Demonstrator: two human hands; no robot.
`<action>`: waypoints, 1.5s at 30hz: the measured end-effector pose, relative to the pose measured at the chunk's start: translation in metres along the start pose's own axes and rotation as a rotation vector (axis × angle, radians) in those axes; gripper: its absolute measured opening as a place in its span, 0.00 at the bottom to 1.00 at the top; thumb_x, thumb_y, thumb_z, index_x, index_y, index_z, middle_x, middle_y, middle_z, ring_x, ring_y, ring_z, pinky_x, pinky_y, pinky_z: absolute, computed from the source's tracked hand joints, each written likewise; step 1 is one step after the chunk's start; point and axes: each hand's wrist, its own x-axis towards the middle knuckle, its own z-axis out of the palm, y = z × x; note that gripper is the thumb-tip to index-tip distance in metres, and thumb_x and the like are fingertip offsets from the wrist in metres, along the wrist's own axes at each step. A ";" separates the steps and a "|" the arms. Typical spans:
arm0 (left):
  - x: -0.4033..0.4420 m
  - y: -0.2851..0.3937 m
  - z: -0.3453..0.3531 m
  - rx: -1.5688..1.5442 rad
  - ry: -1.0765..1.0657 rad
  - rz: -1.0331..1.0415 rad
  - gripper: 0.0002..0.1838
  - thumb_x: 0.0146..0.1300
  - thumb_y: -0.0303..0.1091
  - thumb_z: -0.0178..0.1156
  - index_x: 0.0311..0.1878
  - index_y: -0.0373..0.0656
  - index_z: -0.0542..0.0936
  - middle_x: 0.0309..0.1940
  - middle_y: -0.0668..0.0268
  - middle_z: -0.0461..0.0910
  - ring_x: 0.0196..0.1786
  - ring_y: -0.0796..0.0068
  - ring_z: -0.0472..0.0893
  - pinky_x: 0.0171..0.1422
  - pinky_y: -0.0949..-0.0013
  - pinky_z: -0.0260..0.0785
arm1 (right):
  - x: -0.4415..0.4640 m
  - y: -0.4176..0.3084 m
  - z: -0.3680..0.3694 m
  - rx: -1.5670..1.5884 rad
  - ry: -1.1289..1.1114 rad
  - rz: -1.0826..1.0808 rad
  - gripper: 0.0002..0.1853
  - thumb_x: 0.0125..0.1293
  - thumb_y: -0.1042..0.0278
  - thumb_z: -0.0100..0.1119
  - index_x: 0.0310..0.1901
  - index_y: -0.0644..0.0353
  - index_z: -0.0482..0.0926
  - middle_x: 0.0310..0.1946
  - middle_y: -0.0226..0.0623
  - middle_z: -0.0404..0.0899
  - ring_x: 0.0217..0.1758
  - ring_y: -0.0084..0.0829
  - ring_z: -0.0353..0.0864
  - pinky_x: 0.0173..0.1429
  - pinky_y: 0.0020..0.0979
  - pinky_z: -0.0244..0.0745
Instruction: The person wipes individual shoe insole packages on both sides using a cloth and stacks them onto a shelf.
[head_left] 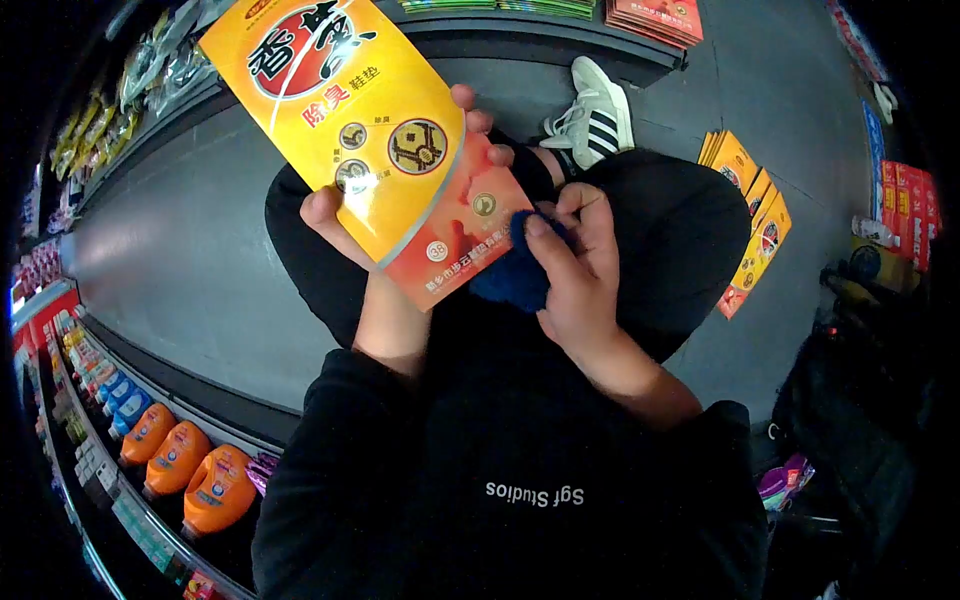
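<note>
A yellow and red insole packet is tilted up above my crossed legs, its printed front facing me. My left hand grips it from behind and the side, with the thumb on the near edge and fingertips curling round the far edge. At the packet's lower right corner, my right hand pinches a dark blue cloth that touches the packet. Part of the cloth is hidden behind the packet and my fingers.
Several similar yellow packets lie fanned on the grey floor to the right. Stacked red packets sit on the shelf ahead. Orange bottles line the lower left shelf. A white shoe with black stripes rests ahead.
</note>
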 end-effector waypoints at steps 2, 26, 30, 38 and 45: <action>0.000 0.001 -0.001 -0.014 -0.008 0.000 0.50 0.41 0.62 0.60 0.65 0.41 0.59 0.59 0.50 0.64 0.57 0.55 0.68 0.60 0.54 0.63 | -0.001 -0.004 -0.004 -0.046 -0.033 0.009 0.16 0.60 0.78 0.56 0.46 0.57 0.63 0.39 0.30 0.67 0.45 0.22 0.69 0.53 0.26 0.65; -0.015 0.022 0.014 0.812 0.424 -0.170 0.23 0.53 0.29 0.52 0.54 0.31 0.70 0.47 0.52 0.78 0.45 0.65 0.81 0.50 0.68 0.73 | 0.034 -0.044 -0.032 -0.372 -0.282 -0.097 0.24 0.53 0.82 0.59 0.54 0.64 0.68 0.52 0.38 0.72 0.58 0.29 0.70 0.63 0.29 0.61; -0.017 0.028 0.010 0.851 0.415 -0.143 0.21 0.53 0.25 0.52 0.52 0.31 0.70 0.46 0.53 0.78 0.46 0.64 0.81 0.51 0.67 0.73 | 0.033 -0.063 -0.041 -0.095 -0.128 0.051 0.23 0.53 0.79 0.58 0.53 0.62 0.69 0.48 0.36 0.73 0.51 0.27 0.72 0.58 0.27 0.65; -0.014 0.018 0.010 0.894 0.413 -0.183 0.20 0.53 0.24 0.52 0.52 0.33 0.71 0.46 0.55 0.79 0.45 0.67 0.81 0.53 0.68 0.71 | 0.024 -0.056 -0.050 -0.300 -0.397 -0.042 0.27 0.51 0.72 0.55 0.55 0.66 0.68 0.49 0.39 0.72 0.55 0.30 0.70 0.62 0.30 0.62; -0.016 0.005 0.009 1.118 0.335 -0.186 0.18 0.58 0.28 0.62 0.51 0.35 0.71 0.46 0.58 0.80 0.46 0.71 0.80 0.52 0.69 0.72 | 0.017 -0.033 -0.035 -0.481 -0.221 -0.229 0.26 0.52 0.83 0.64 0.52 0.62 0.63 0.45 0.38 0.72 0.49 0.26 0.73 0.55 0.27 0.66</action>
